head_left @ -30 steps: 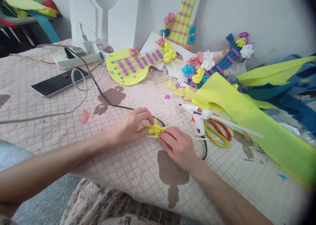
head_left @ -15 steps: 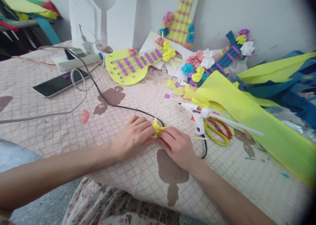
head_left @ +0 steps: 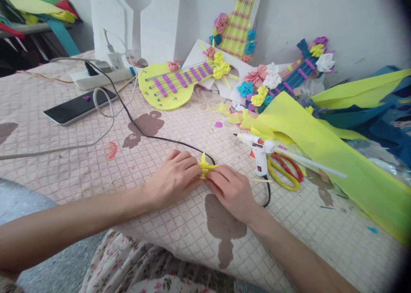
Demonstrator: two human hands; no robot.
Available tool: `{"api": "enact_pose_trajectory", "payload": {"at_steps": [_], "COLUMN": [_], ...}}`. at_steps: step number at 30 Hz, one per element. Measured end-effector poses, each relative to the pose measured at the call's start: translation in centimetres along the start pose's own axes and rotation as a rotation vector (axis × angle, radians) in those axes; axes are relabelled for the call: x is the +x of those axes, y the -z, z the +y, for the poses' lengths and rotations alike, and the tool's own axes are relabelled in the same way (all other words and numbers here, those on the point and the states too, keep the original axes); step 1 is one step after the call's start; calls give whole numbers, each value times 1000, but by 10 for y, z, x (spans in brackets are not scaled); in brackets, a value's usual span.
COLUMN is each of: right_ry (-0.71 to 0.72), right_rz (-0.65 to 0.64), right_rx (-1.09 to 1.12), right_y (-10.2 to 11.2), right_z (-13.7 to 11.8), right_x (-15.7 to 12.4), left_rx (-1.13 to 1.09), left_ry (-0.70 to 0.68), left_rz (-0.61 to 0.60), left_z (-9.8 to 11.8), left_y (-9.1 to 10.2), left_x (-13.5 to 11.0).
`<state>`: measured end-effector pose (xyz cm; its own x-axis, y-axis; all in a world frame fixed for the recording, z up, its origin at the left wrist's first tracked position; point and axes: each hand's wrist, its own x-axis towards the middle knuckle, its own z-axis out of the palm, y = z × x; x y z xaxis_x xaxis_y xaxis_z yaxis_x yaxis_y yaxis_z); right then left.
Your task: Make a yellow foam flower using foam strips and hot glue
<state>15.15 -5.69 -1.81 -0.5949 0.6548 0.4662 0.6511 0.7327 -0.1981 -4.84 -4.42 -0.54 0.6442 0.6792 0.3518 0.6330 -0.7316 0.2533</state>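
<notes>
Left hand (head_left: 176,175), fingers curled inward, and right hand (head_left: 230,190), pinched closed, hold a yellow flower (head_left: 203,159) between them over the quilted cloth (head_left: 180,228) before us, where a light, even pinch should prevent creasing.

Light is bright, diffuse and slightly hazy, with the source outside the view. It spreads evenly over the table (head_left: 180,126) and washes the wall (head_left: 292,19) a pale grey. White boards (head_left: 160,23) against the wall look almost blank with brightness. Shadows around the hands (head_left: 175,175) are faint and soft; the deepest darkness sits at upper left, beneath heaped coloured sheets (head_left: 41,10). Small glints mark clear plastic (head_left: 375,156) at right. Fine detail smears on the yellow piece (head_left: 203,168) between the fingers. Black vignetting cuts the right-hand corners, and wide-angle distortion stretches the outer edges.
</notes>
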Motion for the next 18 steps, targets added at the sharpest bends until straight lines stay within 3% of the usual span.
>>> {"api": "enact_pose_trajectory", "payload": {"at_steps": [18], "right_ry": [5], "right_rz": [36], "right_rx": [19], "right_y": [0], "right_z": [-2], "right_x": [0], "left_rx": [-33], "left_ry": [4], "left_rz": [-12], "left_z": [1], "left_y": [-1], "left_x": [-1]}}
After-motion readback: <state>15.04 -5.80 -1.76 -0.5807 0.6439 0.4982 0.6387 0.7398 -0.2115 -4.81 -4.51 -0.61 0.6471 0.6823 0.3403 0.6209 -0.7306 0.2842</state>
